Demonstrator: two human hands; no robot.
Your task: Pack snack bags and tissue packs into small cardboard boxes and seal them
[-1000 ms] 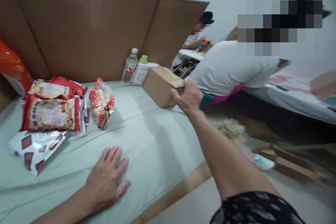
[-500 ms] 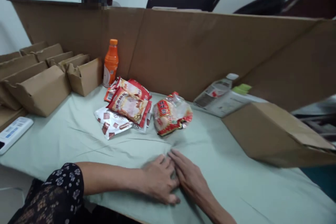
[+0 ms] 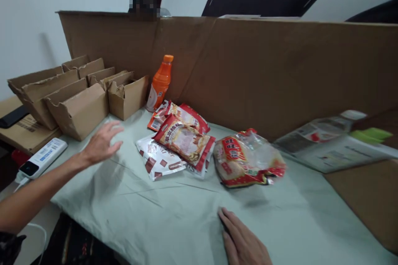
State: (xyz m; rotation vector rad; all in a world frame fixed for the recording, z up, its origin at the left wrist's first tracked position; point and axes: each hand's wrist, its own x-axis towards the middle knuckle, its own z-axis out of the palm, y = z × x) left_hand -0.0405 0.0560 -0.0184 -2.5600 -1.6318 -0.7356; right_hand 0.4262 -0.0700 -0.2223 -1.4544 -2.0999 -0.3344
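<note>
My left hand [image 3: 101, 144] hovers open over the left part of the pale green cloth [image 3: 174, 215], fingers spread, nearest the row of open cardboard boxes [image 3: 77, 107]. It holds nothing. At the bottom edge my right hand [image 3: 244, 242] lies flat on the cloth with its fingers stretched out. Between the hands lie snack packets: a red and yellow packet [image 3: 183, 140] on top of a white and brown packet [image 3: 158, 159], and a clear bag of rice crackers [image 3: 247, 157]. An orange drink bottle [image 3: 160, 83] stands behind them.
A tall cardboard wall [image 3: 264, 66] closes off the back of the table. A white power strip [image 3: 42, 157] lies at the left edge. At the right are a blurred water bottle [image 3: 320, 130], a white bottle with green cap [image 3: 348, 149] and a cardboard box [image 3: 367, 198].
The view has swung left. My left hand has lifted off the cloth and moved left toward the open boxes. My right hand stays flat on the cloth.
</note>
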